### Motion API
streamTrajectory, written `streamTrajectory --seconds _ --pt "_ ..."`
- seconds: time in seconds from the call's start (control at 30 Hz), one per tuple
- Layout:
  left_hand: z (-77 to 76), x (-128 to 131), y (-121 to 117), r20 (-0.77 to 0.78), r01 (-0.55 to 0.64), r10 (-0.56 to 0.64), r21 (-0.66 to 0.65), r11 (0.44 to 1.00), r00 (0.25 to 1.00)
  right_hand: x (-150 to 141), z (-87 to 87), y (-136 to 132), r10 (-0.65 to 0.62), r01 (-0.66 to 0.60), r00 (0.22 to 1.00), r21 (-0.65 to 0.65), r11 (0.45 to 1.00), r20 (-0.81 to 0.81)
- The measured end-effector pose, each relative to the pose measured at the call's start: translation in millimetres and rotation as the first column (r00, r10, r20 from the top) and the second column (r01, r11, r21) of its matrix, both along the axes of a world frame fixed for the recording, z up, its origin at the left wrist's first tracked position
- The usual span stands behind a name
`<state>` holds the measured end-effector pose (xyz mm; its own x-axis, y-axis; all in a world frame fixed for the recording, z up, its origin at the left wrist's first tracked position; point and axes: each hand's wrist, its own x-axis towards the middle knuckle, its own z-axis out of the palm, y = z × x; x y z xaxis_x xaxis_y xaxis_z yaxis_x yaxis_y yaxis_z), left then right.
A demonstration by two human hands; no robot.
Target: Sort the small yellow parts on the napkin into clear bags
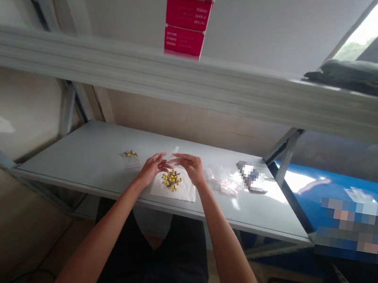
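Note:
A pile of small yellow-and-dark-brown pieces lies on a white sheet near the table's front edge. My left hand is over the sheet's left side, its fingers loosely spread toward the pile. From the right, my right hand reaches across just beyond the pile, fingers stretched out and close to the left fingertips. I make out nothing held in either hand. A small pale strip shows behind the fingers. To the left, a clear bag has similar pieces at its far end.
Several clear plastic bags lie right of my hands, beside a blurred-out object. A grey shelf beam crosses above the table, carrying stacked red boxes and dark folded cloth. A blue surface is at the right.

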<state>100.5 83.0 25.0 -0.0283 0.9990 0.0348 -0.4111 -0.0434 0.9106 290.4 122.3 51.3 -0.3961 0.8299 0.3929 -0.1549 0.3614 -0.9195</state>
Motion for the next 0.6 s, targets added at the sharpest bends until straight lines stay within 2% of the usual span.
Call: streamTrajectory --seconds 0.1,0.2,0.27,0.37,0.5,0.6 --pt "-1.8 7.4 4.0 0.143 0.015 -0.007 -0.056 0.998 0.990 2.8 1.8 -0.6 0.034 -0.038 0.996 -0.051 0.998 -0.086" --pt "-5.3 7.6 8.2 0.178 -0.075 0.083 -0.054 0.996 0.981 9.3 -1.5 -4.9 0.031 -0.042 0.994 -0.102 0.994 -0.100" --pt "-7.4 7.4 10.6 0.142 -0.151 0.153 -0.029 0.988 0.978 14.2 -8.7 -8.3 0.004 -0.010 0.998 -0.093 0.996 -0.069" --pt "-7.9 10.2 11.3 0.030 -0.219 0.219 0.020 0.975 0.975 19.9 -24.7 -11.1 -0.060 0.060 0.998 -0.012 0.998 0.024" --pt "-3.1 17.9 6.5 -0.102 -0.267 0.272 0.068 0.961 0.957 22.3 -42.6 -10.7 -0.127 0.127 0.988 0.004 0.992 0.088" --pt "1.7 21.6 2.7 -0.156 -0.266 0.278 0.095 0.959 0.948 22.6 -47.7 -10.4 -0.132 0.133 0.985 0.002 0.991 0.108"
